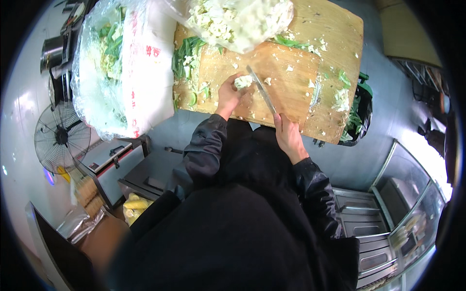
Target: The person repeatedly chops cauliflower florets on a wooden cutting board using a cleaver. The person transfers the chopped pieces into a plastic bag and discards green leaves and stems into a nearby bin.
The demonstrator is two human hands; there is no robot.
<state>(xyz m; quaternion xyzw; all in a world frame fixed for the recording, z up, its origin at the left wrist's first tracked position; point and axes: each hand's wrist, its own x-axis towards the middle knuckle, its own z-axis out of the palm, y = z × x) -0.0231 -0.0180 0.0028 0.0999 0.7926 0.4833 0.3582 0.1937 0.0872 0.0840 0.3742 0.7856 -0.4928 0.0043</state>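
My left hand [228, 94] holds a small cauliflower floret [243, 82] between its fingers, low over a wooden cutting board [287, 85]. In my right hand [288, 136] is the handle of a knife, its long narrow blade [261, 88] slanting up and to the left, with the tip just right of the floret. Loose crumbs and small pieces of cauliflower [268, 80] lie scattered on the board around the blade. Beyond both hands lies a clear plastic bag [236, 32] with many cut florets inside.
Green leaf trimmings [185, 54] lie at the board's left, beside a white foam box [151, 87] with cauliflower in plastic. Under the table's right edge stands a black-lined bin [360, 120] holding leaves. A floor fan [62, 136] is farther left.
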